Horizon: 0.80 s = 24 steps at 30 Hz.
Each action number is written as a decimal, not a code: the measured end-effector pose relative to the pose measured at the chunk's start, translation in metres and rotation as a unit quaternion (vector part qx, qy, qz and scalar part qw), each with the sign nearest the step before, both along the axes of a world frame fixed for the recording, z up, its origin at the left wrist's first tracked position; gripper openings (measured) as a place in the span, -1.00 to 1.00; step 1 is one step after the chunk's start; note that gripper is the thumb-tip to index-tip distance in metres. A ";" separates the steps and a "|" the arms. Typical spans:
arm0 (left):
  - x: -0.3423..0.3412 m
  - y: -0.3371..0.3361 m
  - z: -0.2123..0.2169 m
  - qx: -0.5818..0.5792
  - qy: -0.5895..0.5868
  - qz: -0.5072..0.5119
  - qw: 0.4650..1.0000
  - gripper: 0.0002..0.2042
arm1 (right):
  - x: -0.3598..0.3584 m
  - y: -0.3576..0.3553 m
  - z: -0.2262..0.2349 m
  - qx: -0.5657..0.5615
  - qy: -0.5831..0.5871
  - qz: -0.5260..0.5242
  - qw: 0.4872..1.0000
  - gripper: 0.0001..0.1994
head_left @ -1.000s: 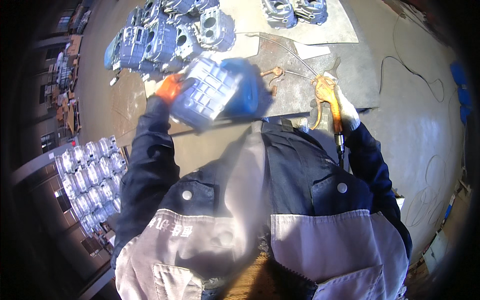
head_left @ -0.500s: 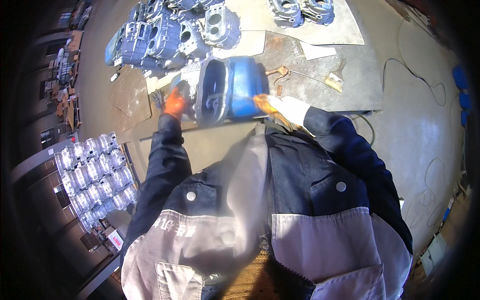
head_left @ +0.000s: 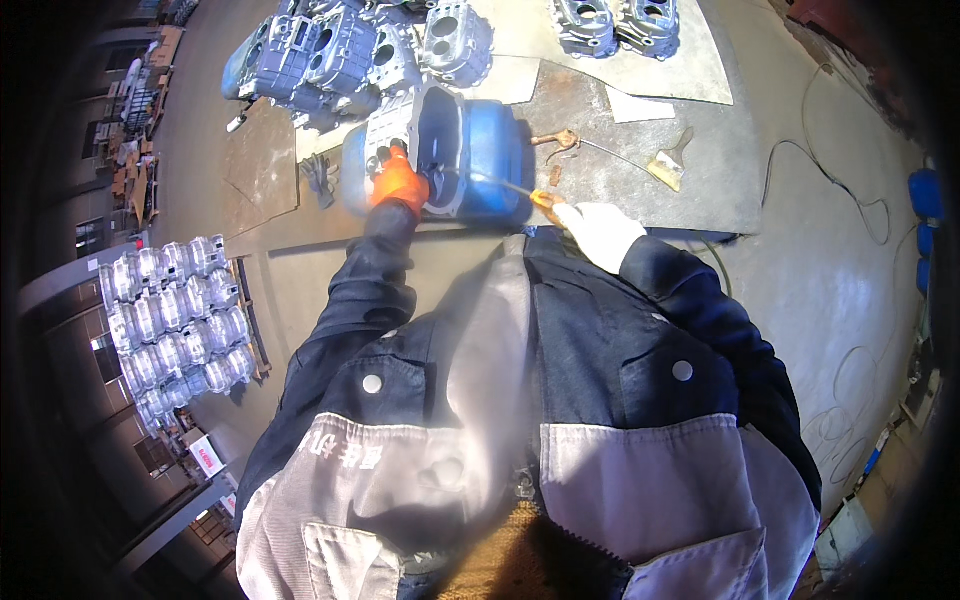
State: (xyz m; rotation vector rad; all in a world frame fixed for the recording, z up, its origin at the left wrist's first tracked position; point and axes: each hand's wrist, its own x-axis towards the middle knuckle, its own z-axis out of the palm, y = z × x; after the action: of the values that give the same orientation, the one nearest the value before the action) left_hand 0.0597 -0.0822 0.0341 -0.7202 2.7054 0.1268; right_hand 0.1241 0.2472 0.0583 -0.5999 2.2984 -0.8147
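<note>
A silvery cast metal housing [head_left: 393, 122] with a wide dark opening rests on a blue plastic drum [head_left: 492, 146] that lies on the table. My left hand [head_left: 399, 182], in an orange glove, grips the housing's near left side, its fingers curled at the casting. In a white glove, my right hand [head_left: 605, 234] is closed on a thin-shafted hand tool [head_left: 546, 199] with an orange-brown handle. Its shaft points left into the opening; the tip's exact shape cannot be made out.
Several similar housings [head_left: 335, 55] crowd the table's far left, and two more [head_left: 648, 25] stand at the far right. An air blow gun [head_left: 562, 138] and a brush [head_left: 668, 165] lie right of the drum. Dark gloves [head_left: 320, 178] lie left. Stacked shiny castings [head_left: 185, 310] stand beyond, at left.
The housing has turned and tilted on the drum. My left hand has moved right and nearer along it. My right hand has shifted right, and the tool's shaft now shows reaching into the opening.
</note>
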 end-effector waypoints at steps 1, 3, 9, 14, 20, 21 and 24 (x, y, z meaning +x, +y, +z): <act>0.000 0.006 0.002 -0.002 0.009 -0.001 1.000 -0.25 | 0.002 -0.002 0.000 0.019 -0.007 0.012 1.000 -0.60; -0.002 0.013 0.005 -0.016 0.013 0.008 1.000 -0.27 | -0.001 -0.010 0.001 0.062 0.001 0.058 0.996 -0.60; -0.007 0.015 0.009 -0.002 -0.024 0.041 0.999 -0.32 | -0.011 -0.007 0.013 0.068 -0.006 -0.118 0.991 -0.47; -0.002 0.011 0.002 -0.012 0.004 0.033 0.999 -0.31 | 0.004 0.022 0.017 0.097 0.029 -0.069 0.992 -0.47; 0.007 -0.024 -0.006 0.029 0.050 0.011 0.998 -0.28 | -0.003 0.067 0.017 -0.162 -0.257 -0.075 0.950 -0.62; 0.010 -0.037 -0.007 0.035 0.068 -0.007 0.997 -0.28 | -0.006 0.062 0.014 -0.282 -0.281 -0.108 0.911 -0.60; 0.013 -0.083 -0.016 0.122 0.072 0.033 0.989 -0.26 | -0.021 0.034 0.005 -0.417 -0.311 -0.190 0.832 -0.50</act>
State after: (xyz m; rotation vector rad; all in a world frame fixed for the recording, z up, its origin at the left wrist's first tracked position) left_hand 0.0732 -0.1652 0.0182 -0.7499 2.7348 0.5357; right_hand 0.1035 0.2809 0.0634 -0.1463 1.3869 -1.9178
